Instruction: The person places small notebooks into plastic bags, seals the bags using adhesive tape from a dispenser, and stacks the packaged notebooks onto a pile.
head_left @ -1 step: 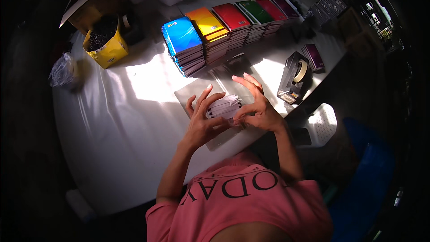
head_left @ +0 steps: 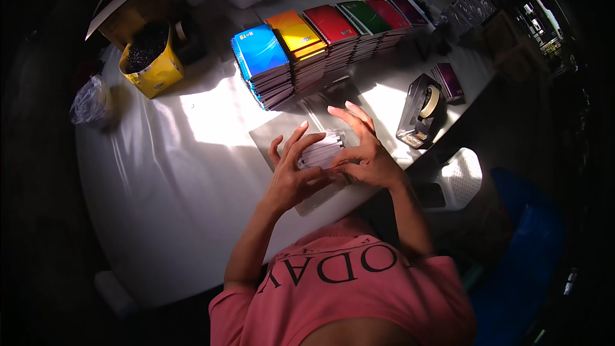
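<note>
Both hands meet over the near edge of the white table (head_left: 160, 218): the left hand (head_left: 291, 176) and the right hand (head_left: 362, 150) together clasp a small stack of white cards (head_left: 320, 152) between them, fingers curled around its sides, above a grey sheet (head_left: 275, 134). Just right of the right hand stands a tape dispenser (head_left: 419, 110). Beyond the hands runs a row of 6 stacks of spiral notebooks (head_left: 320, 45), blue nearest the left. Far left of them sits a yellow bag (head_left: 150, 64).

I note single head view: looks steeply down, close over round white-covered table (head_left: 160, 205), fisheye bending edges.
</note>
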`<action>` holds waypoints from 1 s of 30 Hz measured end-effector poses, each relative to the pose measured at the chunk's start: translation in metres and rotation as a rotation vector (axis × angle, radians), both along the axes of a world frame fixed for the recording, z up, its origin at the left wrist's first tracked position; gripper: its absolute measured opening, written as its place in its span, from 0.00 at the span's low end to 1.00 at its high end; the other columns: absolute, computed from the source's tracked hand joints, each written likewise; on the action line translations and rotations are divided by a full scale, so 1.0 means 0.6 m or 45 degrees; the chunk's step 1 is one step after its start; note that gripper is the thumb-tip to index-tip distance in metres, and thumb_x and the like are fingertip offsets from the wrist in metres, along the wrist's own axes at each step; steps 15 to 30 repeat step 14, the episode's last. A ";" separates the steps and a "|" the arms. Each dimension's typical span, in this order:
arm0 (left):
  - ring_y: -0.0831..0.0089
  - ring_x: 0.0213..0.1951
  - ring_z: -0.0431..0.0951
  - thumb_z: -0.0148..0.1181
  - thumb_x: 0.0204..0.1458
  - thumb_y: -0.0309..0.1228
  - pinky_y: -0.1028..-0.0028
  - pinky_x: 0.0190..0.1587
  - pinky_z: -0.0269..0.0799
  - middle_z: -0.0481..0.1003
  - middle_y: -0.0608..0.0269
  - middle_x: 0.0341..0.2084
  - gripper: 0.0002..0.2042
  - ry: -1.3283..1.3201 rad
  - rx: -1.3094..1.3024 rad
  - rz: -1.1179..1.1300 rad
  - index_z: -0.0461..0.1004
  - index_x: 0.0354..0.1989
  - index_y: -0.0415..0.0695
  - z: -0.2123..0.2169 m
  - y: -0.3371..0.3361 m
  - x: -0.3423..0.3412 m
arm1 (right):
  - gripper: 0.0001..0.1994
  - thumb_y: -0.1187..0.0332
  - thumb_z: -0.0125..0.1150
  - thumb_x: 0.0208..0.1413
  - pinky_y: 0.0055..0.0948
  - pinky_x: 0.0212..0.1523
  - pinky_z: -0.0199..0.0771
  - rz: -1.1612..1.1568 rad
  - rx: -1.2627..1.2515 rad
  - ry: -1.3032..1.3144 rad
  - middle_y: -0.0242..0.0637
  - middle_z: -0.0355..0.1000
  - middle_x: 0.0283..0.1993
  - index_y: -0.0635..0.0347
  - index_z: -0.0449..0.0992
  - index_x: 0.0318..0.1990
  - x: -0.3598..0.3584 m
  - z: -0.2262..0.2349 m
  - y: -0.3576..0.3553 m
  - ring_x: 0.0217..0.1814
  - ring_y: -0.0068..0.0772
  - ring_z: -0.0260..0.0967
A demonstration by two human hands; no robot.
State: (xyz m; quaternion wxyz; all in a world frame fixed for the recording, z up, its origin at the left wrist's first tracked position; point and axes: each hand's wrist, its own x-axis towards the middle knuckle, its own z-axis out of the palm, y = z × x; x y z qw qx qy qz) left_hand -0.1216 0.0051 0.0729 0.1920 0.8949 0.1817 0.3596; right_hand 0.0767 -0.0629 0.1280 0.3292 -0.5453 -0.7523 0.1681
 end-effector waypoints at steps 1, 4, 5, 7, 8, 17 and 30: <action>0.53 0.64 0.51 0.78 0.19 0.37 0.57 0.60 0.47 0.55 0.57 0.60 0.20 0.004 0.040 -0.019 0.78 0.26 0.56 0.008 0.000 0.005 | 0.05 0.64 0.71 0.35 0.43 0.67 0.36 -0.027 0.028 -0.017 0.36 0.52 0.67 0.45 0.80 0.22 -0.005 0.003 0.004 0.71 0.50 0.38; 0.54 0.62 0.55 0.78 0.20 0.39 0.59 0.56 0.57 0.62 0.56 0.54 0.24 -0.272 -0.204 0.248 0.76 0.31 0.51 0.024 -0.012 -0.020 | 0.18 0.59 0.74 0.33 0.45 0.66 0.43 -0.226 0.202 0.543 0.45 0.54 0.65 0.47 0.78 0.36 0.009 -0.010 -0.023 0.70 0.47 0.41; 0.55 0.61 0.57 0.78 0.20 0.39 0.60 0.55 0.59 0.62 0.56 0.53 0.27 -0.343 -0.247 0.289 0.76 0.34 0.50 0.012 -0.017 -0.035 | 0.22 0.58 0.74 0.32 0.45 0.66 0.45 -0.322 0.240 0.833 0.47 0.55 0.64 0.48 0.77 0.39 0.014 -0.014 -0.037 0.70 0.46 0.41; 0.56 0.59 0.59 0.78 0.20 0.40 0.61 0.52 0.64 0.64 0.56 0.52 0.32 -0.489 -0.326 0.376 0.74 0.40 0.48 -0.031 -0.024 -0.067 | 0.30 0.58 0.76 0.30 0.43 0.65 0.50 -0.399 0.227 0.801 0.50 0.57 0.62 0.52 0.74 0.46 0.050 -0.089 -0.072 0.68 0.45 0.47; 0.60 0.54 0.66 0.78 0.21 0.38 0.64 0.49 0.65 0.66 0.57 0.52 0.38 -0.405 -0.278 0.321 0.70 0.50 0.48 -0.044 -0.026 -0.073 | 0.30 0.59 0.76 0.30 0.43 0.65 0.50 -0.416 0.100 0.781 0.48 0.56 0.63 0.53 0.74 0.47 0.059 -0.130 -0.092 0.68 0.46 0.48; 0.67 0.54 0.68 0.73 0.30 0.34 0.68 0.50 0.62 0.66 0.61 0.56 0.39 -0.030 -0.297 0.056 0.66 0.58 0.52 -0.090 -0.038 -0.057 | 0.31 0.61 0.75 0.34 0.45 0.67 0.46 -0.052 -0.076 0.220 0.41 0.50 0.68 0.51 0.73 0.51 0.017 -0.161 -0.065 0.69 0.51 0.46; 0.67 0.54 0.68 0.73 0.30 0.34 0.68 0.50 0.62 0.66 0.61 0.56 0.39 -0.030 -0.297 0.056 0.66 0.58 0.52 -0.090 -0.038 -0.057 | 0.31 0.61 0.75 0.34 0.45 0.67 0.46 -0.052 -0.076 0.220 0.41 0.50 0.68 0.51 0.73 0.51 0.017 -0.161 -0.065 0.69 0.51 0.46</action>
